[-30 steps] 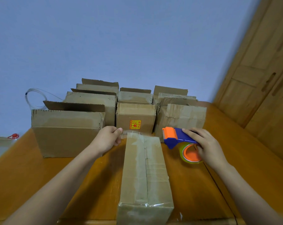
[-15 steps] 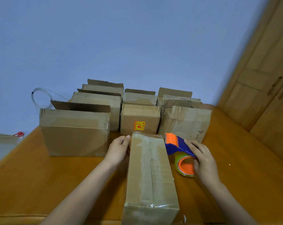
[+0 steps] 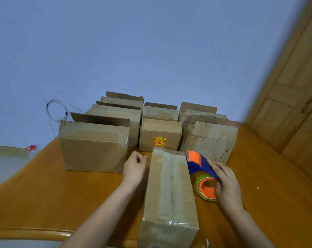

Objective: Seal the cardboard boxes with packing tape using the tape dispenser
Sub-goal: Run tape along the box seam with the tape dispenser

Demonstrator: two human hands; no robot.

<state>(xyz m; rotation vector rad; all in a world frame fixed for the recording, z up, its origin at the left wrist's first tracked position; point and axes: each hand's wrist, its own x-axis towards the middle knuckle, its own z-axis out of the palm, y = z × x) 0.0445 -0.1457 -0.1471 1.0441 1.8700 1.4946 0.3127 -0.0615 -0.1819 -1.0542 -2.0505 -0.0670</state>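
Right now I am holding my left hand (image 3: 135, 167) with its fingers (image 3: 142, 158) curled in toward the palm, nothing visible inside them, just beside the far left corner of the long box (image 3: 169, 187); whether the tips are touching the cardboard I cannot tell. I judge they are sitting there to steady that end or press the tape down over the edge. Across the box from those fingers, my right hand (image 3: 226, 183) is gripping the tape dispenser (image 3: 200, 163), fingers wrapped over its blue handle and the orange-cored tape roll (image 3: 205, 189), its orange head pointing away from me. I am parking it close against the box's right side, low over the table (image 3: 44, 194), so it is ready for another strip. Clear tape is running along the box's top seam and over its near end, so this one looks nearly sealed. Beyond my fingertips the other boxes are waiting: an open-flapped box (image 3: 94, 147) off to the left, a labelled box (image 3: 159, 138) straight ahead, and a creased box (image 3: 210, 140) past the dispenser.
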